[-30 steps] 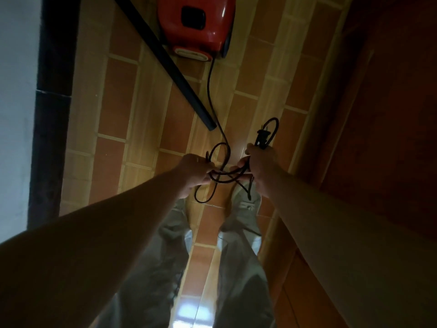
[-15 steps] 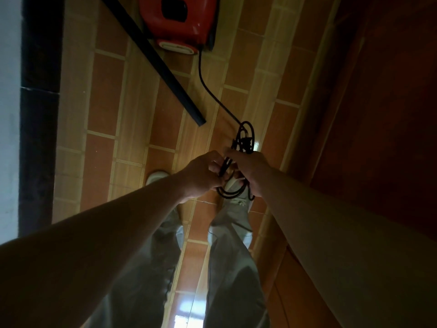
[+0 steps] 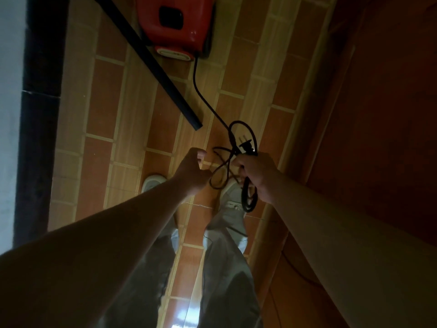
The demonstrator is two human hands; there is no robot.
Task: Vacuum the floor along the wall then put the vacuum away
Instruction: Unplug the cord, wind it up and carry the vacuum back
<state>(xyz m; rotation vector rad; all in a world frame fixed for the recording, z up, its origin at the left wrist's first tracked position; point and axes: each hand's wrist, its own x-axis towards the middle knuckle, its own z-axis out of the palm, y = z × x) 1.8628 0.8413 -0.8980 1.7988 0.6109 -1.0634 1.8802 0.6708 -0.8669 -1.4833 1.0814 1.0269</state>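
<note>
A red canister vacuum [image 3: 176, 22] stands on the tiled floor at the top of the view. Its black power cord [image 3: 201, 91] runs from its near end down to my hands. My right hand [image 3: 256, 176] is shut on a bundle of cord loops, with the plug [image 3: 246, 145] sticking out above the fist. My left hand [image 3: 192, 172] is beside it, fingers curled, pinching a strand of the loops. A long black wand [image 3: 153, 58] lies slanted across the floor, left of the cord.
A white wall with a dark baseboard [image 3: 40, 114] runs down the left side. Dark reddish wood, a door or cabinet front [image 3: 378, 114], fills the right. My legs and pale shoes [image 3: 153, 183] stand on the orange tiles below my hands.
The hands were pressed together around the cord half a second ago; they have now drawn apart, the left one to the left, opening the loops. The view shifted slightly.
</note>
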